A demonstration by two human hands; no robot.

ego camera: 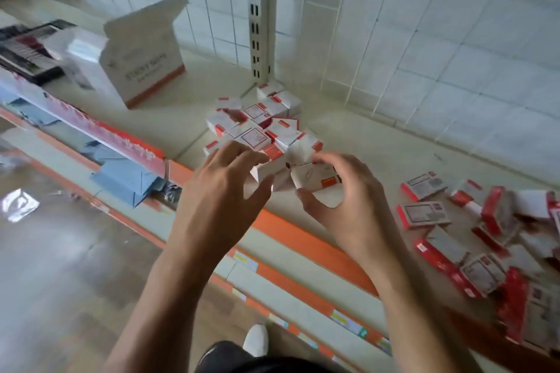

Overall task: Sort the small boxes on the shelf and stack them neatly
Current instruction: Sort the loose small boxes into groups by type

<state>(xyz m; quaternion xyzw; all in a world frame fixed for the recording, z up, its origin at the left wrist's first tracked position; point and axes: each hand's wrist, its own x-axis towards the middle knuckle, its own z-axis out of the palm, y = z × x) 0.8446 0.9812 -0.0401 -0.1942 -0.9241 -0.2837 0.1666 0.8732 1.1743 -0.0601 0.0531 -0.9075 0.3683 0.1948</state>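
Dark trousers (230, 356) and a white shoe (257, 339) are seen lowest in view. A tall white carton (145, 51) is stood at the left of the shelf (378, 145). At the shelf's front edge, a small box (306, 177) is pinched between fingers and thumb of the left hand (221, 191) and the right hand (351, 203), just in front of a jumbled pile (257, 124). Loose boxes (485, 236) are scattered on the shelf at the right.
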